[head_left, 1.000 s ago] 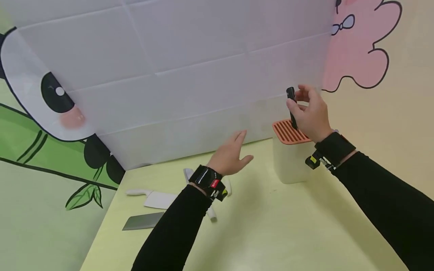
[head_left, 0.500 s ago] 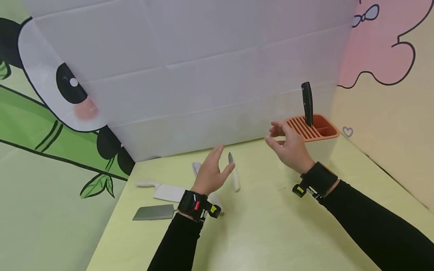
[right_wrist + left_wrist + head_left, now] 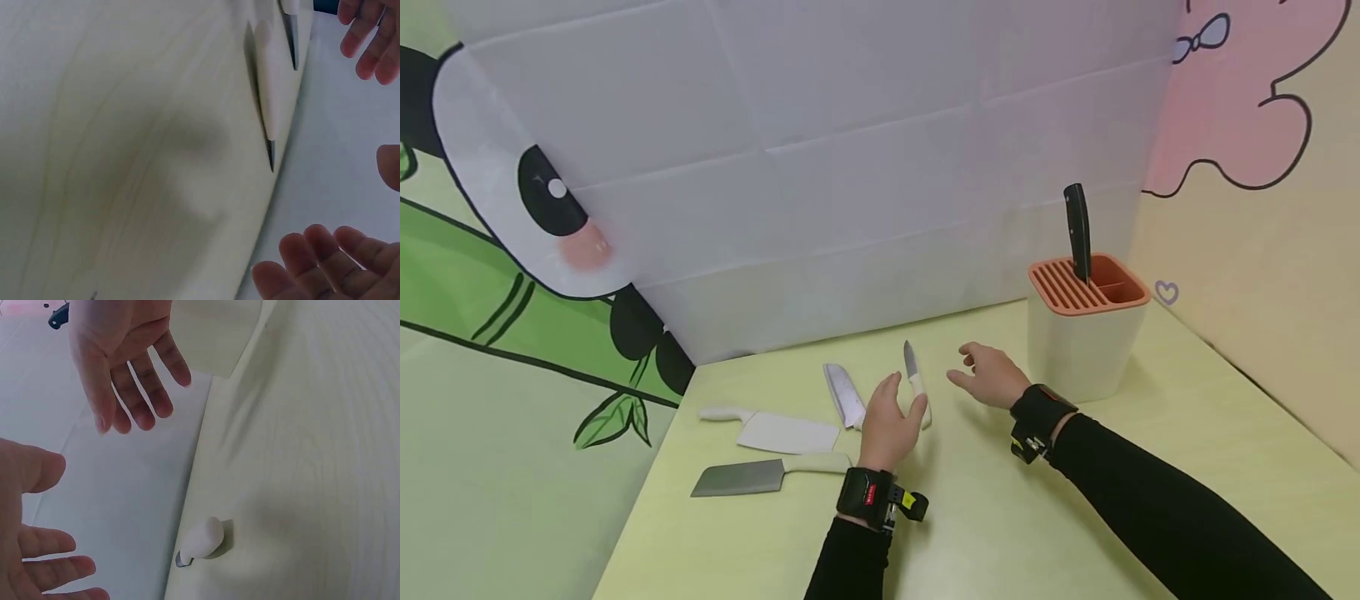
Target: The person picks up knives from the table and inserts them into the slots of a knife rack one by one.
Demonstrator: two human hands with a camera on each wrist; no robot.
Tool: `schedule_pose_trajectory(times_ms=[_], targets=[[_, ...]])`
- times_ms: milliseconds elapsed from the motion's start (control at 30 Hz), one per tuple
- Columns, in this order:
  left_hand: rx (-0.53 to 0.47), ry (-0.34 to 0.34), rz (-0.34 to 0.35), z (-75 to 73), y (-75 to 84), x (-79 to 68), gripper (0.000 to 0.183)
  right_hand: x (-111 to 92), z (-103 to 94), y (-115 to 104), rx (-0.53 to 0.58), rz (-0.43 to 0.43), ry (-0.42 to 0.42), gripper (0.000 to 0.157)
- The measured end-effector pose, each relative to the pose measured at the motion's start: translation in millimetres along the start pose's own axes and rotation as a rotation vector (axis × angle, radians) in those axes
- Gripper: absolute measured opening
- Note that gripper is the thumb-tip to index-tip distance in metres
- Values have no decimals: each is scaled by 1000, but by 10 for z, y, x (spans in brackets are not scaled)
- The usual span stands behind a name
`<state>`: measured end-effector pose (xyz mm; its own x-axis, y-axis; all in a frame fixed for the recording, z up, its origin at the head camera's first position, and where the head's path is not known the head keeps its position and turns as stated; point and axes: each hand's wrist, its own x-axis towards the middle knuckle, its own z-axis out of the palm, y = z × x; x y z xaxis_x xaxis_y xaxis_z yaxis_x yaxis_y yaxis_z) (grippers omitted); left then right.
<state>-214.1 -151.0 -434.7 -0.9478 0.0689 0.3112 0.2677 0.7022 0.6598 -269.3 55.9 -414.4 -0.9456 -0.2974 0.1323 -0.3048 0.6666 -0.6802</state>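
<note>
My left hand (image 3: 889,429) hovers over the table with its fingers extended and nothing in it. It partly covers the white handle of a kitchen knife (image 3: 846,396). Just beyond its fingers lies a small paring knife (image 3: 912,362), white-handled, its blade pointing toward the back panel; the handle also shows in the right wrist view as a pale paring knife handle (image 3: 267,87). To the right, my right hand (image 3: 992,377) is in the air, fingers loosely bent, holding nothing. A black-handled knife (image 3: 1078,229) stands in the slotted orange top of the white knife holder (image 3: 1075,354).
On the left of the table lie a white cleaver (image 3: 786,432) and a grey-bladed cleaver (image 3: 741,477) with a pale handle. A white panel (image 3: 850,208) rises along the table's back edge. The knife holder stands at the back right.
My right hand has let go of the black-handled knife, now standing in the holder, and moved left and down toward the paring knife. My left hand has moved down, closer to the knives.
</note>
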Motion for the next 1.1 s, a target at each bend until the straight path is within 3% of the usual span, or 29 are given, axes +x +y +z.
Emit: schedule_pose_trajectory(times_ms=[167,400,567,667,800,1100], targets=[[74,16,-28,80,-30,-2,58,66,207,45,-102,86,-72,58],[105,-6,-68,113,-20,44,54,134,444,7,-222,170,-65,63],[139,-7,-89,96,-27,45,51,213,611,-83,-248,219,-119,78],[144,10,-91,79,-38,39,48,293,737,-89,-275,260,-110,87],[130,29,-84,60,-34,31,44,391,855,-31,-290,297,-104,84],[132,23,-71,38,-54,13,48,331,814,-29,-282,279,-164,74]])
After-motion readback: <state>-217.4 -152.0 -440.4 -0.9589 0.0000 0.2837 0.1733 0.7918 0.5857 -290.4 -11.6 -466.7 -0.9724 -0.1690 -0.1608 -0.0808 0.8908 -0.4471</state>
